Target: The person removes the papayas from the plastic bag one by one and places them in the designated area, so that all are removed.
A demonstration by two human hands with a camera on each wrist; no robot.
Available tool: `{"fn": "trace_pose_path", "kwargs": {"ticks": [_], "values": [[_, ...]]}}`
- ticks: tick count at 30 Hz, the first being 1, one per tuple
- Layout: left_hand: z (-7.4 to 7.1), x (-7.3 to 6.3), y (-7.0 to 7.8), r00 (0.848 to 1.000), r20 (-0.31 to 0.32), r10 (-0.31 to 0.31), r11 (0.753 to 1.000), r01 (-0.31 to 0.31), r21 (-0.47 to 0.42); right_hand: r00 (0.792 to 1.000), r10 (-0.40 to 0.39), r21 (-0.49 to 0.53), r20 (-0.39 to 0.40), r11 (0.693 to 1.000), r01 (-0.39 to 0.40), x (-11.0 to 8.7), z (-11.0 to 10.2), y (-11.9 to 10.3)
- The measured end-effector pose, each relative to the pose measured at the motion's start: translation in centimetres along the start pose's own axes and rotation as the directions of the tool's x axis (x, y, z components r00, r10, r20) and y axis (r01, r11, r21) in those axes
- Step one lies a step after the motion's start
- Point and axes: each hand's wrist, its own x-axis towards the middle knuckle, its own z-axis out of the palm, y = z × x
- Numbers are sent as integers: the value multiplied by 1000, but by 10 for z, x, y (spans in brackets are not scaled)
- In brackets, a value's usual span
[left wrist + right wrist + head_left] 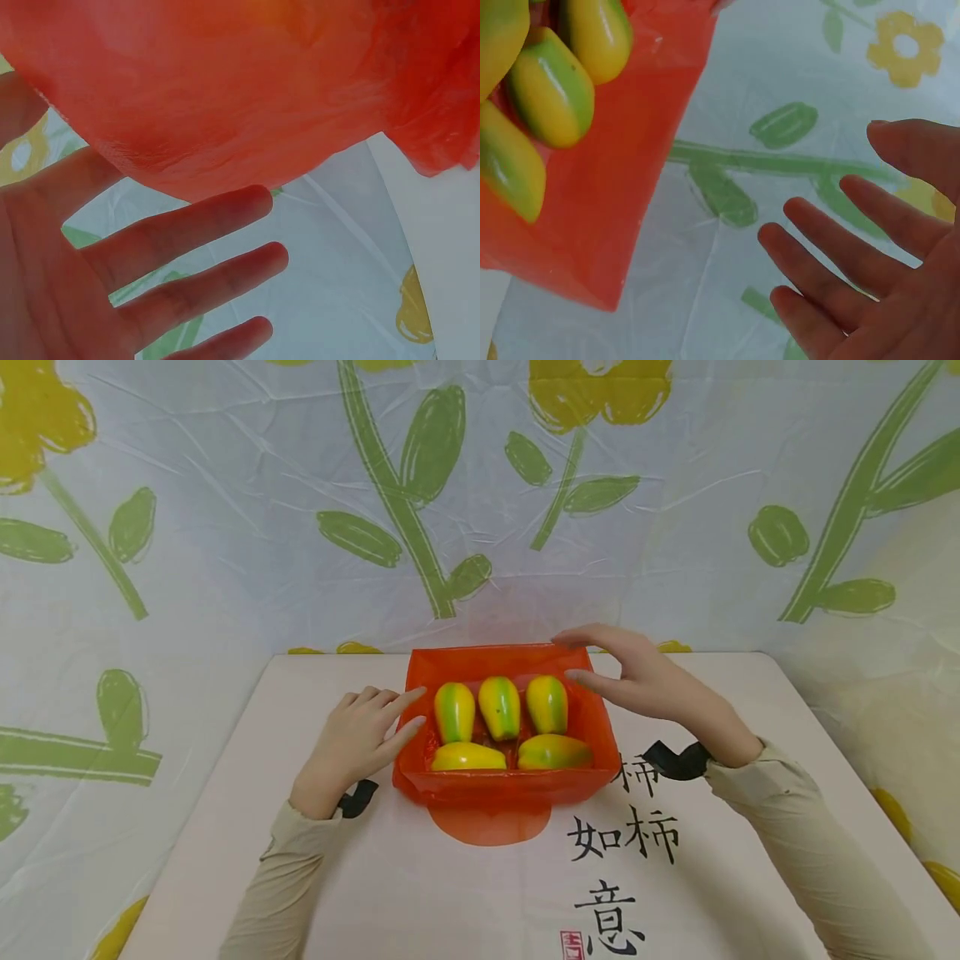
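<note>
Head view: five yellow-green fruits are contained in the red plastic bag, which is set with its mouth upward on the desk; three are placed at the back and two are laid across the front. The left hand is released, its thumb and forefinger being extended to the left side of the bag; whether the plastic is touched cannot be told. The right hand is also released, and in the right wrist view it is seen apart from the bag, with the fingers spread. For the bag to be handled well, both sides should be taken at the same height, with the plastic pinched between thumb and fingers and not pressed inward upon the fruits. Since the plastic appears thin and soft, it may be creased by a sudden pull; the tension should therefore be kept even, so that no fruit is tipped out.
</note>
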Motion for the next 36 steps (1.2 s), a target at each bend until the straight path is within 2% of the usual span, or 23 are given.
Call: {"fn": "trace_pose_path", "kwargs": {"ticks": [6, 11, 16, 23, 26, 32, 36], "values": [[1, 5, 3, 999, 37, 9, 1000, -9, 9, 987, -7, -1, 158, 1000, 7, 28, 10, -2], [1, 7, 4, 999, 33, 22, 1000, -22, -2, 951, -15, -7, 310, 1000, 18, 44, 23, 4], [2, 9, 3, 999, 10, 52, 999, -52, -11, 883, 5, -25, 469, 1000, 8, 52, 36, 11], [3, 9, 1, 996, -24, 88, 996, -88, -11, 742, 138, -168, 656, 985, -35, 55, 59, 14], [3, 9, 1, 995, -34, 92, 996, -93, -10, 695, 200, -217, 691, 974, -65, 56, 68, 13], [5, 8, 0, 995, -38, 87, 996, -88, -18, 637, 286, -243, 716, 957, -156, 55, 83, 12], [6, 8, 0, 996, -40, 82, 996, -83, -23, 622, 289, -253, 727, 956, -148, 54, 89, 12]]}}
